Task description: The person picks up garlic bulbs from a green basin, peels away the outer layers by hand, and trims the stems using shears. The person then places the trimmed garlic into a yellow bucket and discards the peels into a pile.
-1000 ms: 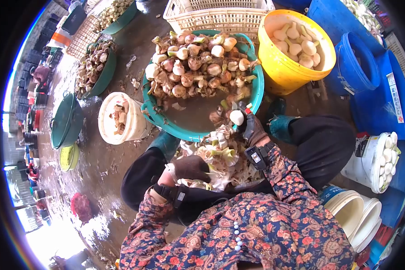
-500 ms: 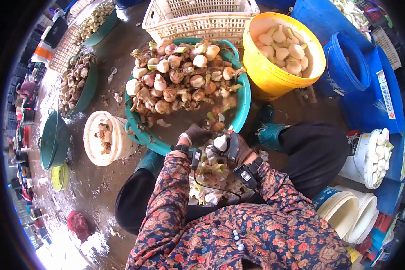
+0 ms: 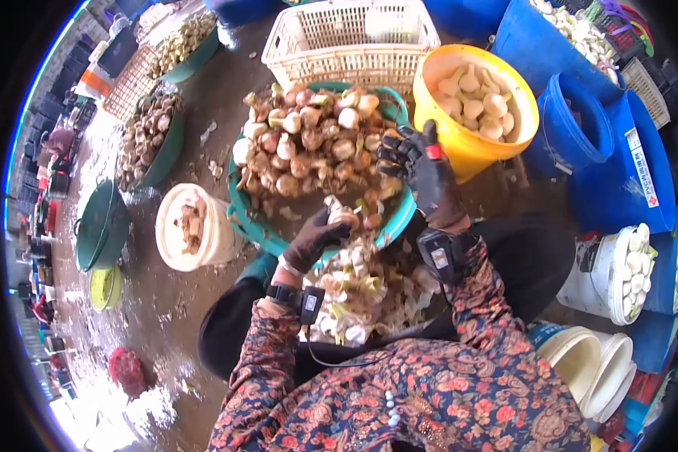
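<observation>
My left hand (image 3: pixel 315 239), in a dark glove, is closed around an unpeeled garlic bulb (image 3: pixel 343 217) above the near side of the green tub (image 3: pixel 408 215). A heap of brownish garlic bulbs (image 3: pixel 301 143) fills the far part of that tub. My gloved right hand (image 3: pixel 428 177) is raised at the tub's right edge, fingers apart and nothing visible in them; a red patch shows on one finger. Just beyond it stands the yellow bucket (image 3: pixel 476 154), with pale trimmed bulbs (image 3: pixel 471 94) inside. Peeled skins and stalks (image 3: pixel 354 290) are piled in my lap.
A white bucket of scraps (image 3: pixel 175 255) stands left of the tub, a cream crate (image 3: pixel 346 66) behind it. Blue buckets (image 3: pixel 572 124) and a white bucket of garlic (image 3: pixel 606 279) are at right. More tubs (image 3: pixel 102 226) sit on the wet floor at left.
The white bulb that was between both hands is out of them. My right hand has moved up toward the yellow bucket and spread its fingers; my left now grips an unpeeled bulb.
</observation>
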`<act>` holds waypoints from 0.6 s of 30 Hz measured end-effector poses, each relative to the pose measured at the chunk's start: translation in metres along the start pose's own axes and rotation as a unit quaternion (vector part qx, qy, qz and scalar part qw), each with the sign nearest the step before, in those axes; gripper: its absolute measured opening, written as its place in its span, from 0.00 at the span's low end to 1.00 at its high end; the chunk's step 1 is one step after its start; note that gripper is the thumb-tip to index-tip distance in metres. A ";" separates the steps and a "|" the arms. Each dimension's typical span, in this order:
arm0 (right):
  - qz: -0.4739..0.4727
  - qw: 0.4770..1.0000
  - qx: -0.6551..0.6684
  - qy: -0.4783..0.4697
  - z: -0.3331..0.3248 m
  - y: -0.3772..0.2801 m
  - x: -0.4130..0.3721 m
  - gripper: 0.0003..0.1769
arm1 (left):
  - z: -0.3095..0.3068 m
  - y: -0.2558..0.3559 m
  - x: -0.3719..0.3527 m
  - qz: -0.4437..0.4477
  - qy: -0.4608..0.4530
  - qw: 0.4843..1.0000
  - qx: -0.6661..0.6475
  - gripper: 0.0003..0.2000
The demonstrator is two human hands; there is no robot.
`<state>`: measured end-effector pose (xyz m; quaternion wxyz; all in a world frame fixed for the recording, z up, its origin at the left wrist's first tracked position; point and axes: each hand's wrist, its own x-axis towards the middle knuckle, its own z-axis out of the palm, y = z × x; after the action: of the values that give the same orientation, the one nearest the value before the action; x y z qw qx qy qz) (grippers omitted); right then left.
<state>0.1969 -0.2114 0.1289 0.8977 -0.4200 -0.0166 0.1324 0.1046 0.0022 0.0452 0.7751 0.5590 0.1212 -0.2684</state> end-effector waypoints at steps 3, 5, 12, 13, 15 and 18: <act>0.007 0.898 -0.440 -0.017 -0.014 0.032 -0.036 0.16 | 0.033 0.012 -0.021 0.115 0.021 0.985 0.129 0.22; -0.020 0.805 -0.592 -0.021 -0.018 0.063 -0.059 0.14 | 0.044 0.005 -0.027 0.228 0.073 0.930 0.278 0.23; 0.026 0.714 -0.698 -0.048 -0.015 0.085 -0.088 0.17 | 0.066 0.000 -0.060 0.257 0.176 0.792 0.525 0.27; 0.034 0.704 -0.706 -0.073 -0.019 0.087 -0.091 0.17 | 0.068 -0.002 -0.061 0.291 0.176 0.780 0.525 0.26; 0.067 0.722 -0.683 -0.089 -0.020 0.088 -0.092 0.18 | 0.065 -0.005 -0.061 0.291 0.172 0.780 0.527 0.26; 0.061 0.789 -0.604 -0.096 -0.027 0.091 -0.095 0.15 | 0.061 -0.009 -0.061 0.265 0.161 0.798 0.516 0.25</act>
<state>0.0881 -0.1994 0.0500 0.4447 -0.8620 -0.1534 0.1889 0.0425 -0.0393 0.0886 0.3819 0.9217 -0.0650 0.0191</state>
